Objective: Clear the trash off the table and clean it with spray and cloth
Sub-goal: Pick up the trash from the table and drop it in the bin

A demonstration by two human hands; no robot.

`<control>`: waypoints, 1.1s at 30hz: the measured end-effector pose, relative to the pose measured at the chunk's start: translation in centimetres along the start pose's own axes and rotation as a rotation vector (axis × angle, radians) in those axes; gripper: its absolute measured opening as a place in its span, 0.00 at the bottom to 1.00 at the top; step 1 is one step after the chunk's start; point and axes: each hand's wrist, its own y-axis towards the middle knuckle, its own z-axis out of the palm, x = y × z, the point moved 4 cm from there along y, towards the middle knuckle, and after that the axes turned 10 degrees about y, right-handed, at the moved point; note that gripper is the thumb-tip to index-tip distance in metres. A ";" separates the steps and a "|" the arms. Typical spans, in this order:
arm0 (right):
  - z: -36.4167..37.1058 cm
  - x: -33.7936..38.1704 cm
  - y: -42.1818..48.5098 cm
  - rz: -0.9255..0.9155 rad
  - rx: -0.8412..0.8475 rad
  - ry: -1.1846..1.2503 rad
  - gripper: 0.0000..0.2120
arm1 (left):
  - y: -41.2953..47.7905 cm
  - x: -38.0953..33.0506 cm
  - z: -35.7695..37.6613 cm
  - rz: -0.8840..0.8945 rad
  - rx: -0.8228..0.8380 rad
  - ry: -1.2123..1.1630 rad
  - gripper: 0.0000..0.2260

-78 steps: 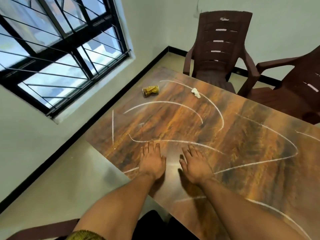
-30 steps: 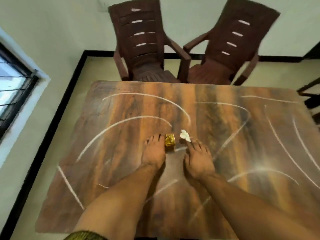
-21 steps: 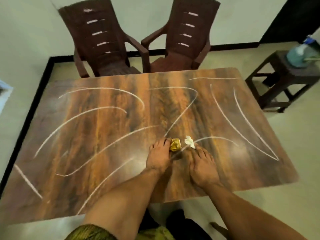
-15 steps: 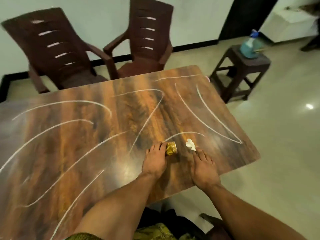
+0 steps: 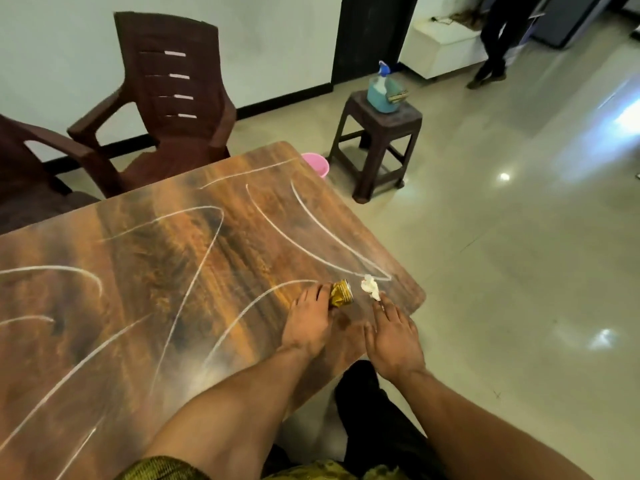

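Trash sits near the table (image 5: 242,237) corner, 2 pieces: a crushed gold can (image 5: 341,294) touching my flat, spread left hand (image 5: 309,325) and a white paper wad (image 5: 370,287) at my spread right hand (image 5: 393,336) fingertips, so I'd pinch each before lifting.

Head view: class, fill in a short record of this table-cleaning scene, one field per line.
table: wood-grain, white chalk-like curves
trash: crushed gold can, white paper wad, near right corner
left hand: flat, fingertips touching can
right hand: open, fingertip at wad
spray bottle: on brown stool
pink bin: floor beyond table
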 end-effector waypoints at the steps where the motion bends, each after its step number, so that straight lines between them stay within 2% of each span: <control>1: -0.2 -0.6 0.7 0.003 0.014 0.010 0.27 | 0.9 -0.5 0.2 -0.001 -0.002 0.002 0.23; 9: -3.5 -7.6 13.8 -0.172 0.076 -0.059 0.27 | 13.4 -6.3 2.8 -0.136 -0.099 0.022 0.24; 14: -8.2 -16.6 22.5 -0.304 0.148 -0.125 0.28 | 21.3 -13.3 4.6 -0.410 -0.197 0.014 0.25; 18: -12.3 -22.7 27.0 -0.364 0.203 -0.165 0.30 | 25.7 -18.7 5.6 -0.524 -0.185 0.036 0.24; 22: -16.2 -27.5 32.2 -0.362 0.271 -0.184 0.28 | 30.0 -23.3 6.5 -0.559 -0.164 0.055 0.24; 28: -19.3 -28.8 39.5 -0.398 0.281 -0.171 0.27 | 34.9 -25.1 8.0 -0.633 -0.138 0.033 0.25; 33: -20.6 -27.1 46.5 -0.472 0.315 -0.220 0.29 | 40.4 -23.4 9.2 -0.691 -0.111 0.016 0.26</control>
